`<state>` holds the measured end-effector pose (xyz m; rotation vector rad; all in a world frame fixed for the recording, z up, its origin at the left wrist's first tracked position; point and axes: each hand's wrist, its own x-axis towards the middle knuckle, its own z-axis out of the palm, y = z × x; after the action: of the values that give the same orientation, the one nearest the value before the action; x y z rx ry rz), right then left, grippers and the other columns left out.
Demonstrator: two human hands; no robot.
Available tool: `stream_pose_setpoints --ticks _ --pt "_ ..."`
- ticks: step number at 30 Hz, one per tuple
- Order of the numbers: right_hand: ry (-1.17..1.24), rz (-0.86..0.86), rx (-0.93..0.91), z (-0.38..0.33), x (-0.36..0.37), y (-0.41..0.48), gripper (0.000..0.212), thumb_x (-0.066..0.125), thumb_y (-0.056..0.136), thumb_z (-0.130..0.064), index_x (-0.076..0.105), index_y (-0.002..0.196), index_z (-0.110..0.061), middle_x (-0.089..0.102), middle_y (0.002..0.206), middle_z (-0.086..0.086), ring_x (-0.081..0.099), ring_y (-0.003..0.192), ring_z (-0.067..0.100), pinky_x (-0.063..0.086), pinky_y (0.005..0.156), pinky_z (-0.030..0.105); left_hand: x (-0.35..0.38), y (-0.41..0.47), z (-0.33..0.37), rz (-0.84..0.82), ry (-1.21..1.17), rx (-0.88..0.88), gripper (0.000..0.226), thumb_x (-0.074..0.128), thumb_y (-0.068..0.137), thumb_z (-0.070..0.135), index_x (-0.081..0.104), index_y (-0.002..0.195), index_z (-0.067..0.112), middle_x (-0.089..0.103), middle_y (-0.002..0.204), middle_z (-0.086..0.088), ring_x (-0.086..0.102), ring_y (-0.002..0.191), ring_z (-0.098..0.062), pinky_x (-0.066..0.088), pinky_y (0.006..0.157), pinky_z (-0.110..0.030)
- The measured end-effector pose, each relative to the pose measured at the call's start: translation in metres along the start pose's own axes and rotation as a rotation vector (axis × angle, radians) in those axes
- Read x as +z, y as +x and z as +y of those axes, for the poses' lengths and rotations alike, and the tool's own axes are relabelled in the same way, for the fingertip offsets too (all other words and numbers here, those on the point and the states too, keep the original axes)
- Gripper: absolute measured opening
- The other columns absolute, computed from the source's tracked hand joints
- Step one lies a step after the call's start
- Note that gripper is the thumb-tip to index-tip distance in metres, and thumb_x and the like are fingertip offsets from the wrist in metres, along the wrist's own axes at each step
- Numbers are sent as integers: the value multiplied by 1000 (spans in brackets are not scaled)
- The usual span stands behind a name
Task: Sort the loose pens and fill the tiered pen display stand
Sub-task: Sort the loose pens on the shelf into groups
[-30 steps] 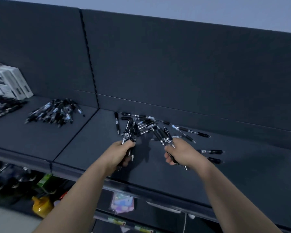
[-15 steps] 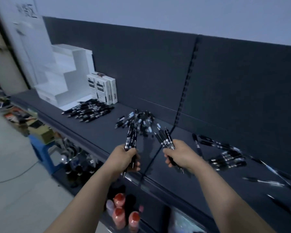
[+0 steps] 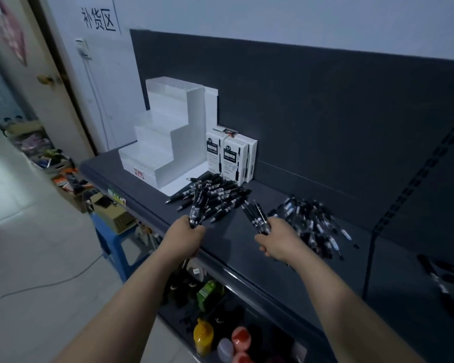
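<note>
hands over the shelf's (image 3: 241,247) front edge: left hand (image 3: 184,238) grips a pen bundle (image 3: 197,206), right hand (image 3: 279,241) grips another bundle (image 3: 256,216).

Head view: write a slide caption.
Left hand and right hand each grip pens above a dark shelf, near a white tiered stand.

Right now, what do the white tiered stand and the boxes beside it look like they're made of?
Tiered pen display stand: looks like white plastic, smooth and slightly glossy, with frosted, translucent-looking step fronts; acrylic is possible. Pen boxes: likely printed cardboard, matte white with sharp folded edges and dark labels.
</note>
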<state>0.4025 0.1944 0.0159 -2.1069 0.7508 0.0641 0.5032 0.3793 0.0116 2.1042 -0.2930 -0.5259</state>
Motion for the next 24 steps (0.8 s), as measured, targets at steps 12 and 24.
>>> stream_pose_setpoints --ticks 12,24 --pt "-271 112 -108 -53 19 145 25 55 88 -10 53 113 -14 59 103 5 56 81 19 47 62 30 -11 148 21 241 452 25 19 49 88 29 49 92 10 52 83 -5 53 80 -29 41 65 -31" --pt "-343 182 -159 -67 47 177 52 68 84 -36 49 129 -19 50 126 3 40 124 22 38 105 35 -17 194 5 253 767 254 56 48 81 65 56 105 16 58 109 -4 49 108 -26 42 85 -35"
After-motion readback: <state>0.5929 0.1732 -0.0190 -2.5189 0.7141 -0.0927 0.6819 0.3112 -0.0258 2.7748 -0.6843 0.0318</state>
